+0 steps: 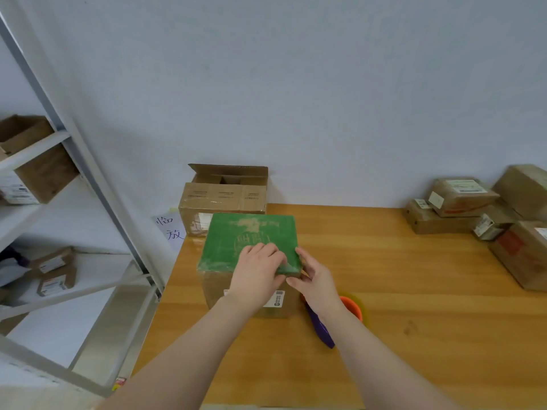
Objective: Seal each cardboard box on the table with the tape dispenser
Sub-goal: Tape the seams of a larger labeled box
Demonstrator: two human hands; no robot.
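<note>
A cardboard box with a green top (245, 241) stands on the wooden table (399, 291) near its left edge. My left hand (257, 275) lies over the box's near right corner, fingers flat on the green top and thumb down the front face. My right hand (315, 279) touches the same corner from the right side, its fingers curled against the box edge. The tape dispenser (352, 309), orange roll with a purple handle, lies on the table just right of the box, partly hidden under my right wrist.
An open cardboard box (225, 199) stands behind the green-topped one against the wall. Several sealed parcels (473, 208) are piled at the table's far right. A grey metal shelf rack (88, 202) with boxes stands to the left. A handwritten paper note (170, 229) hangs beside the table.
</note>
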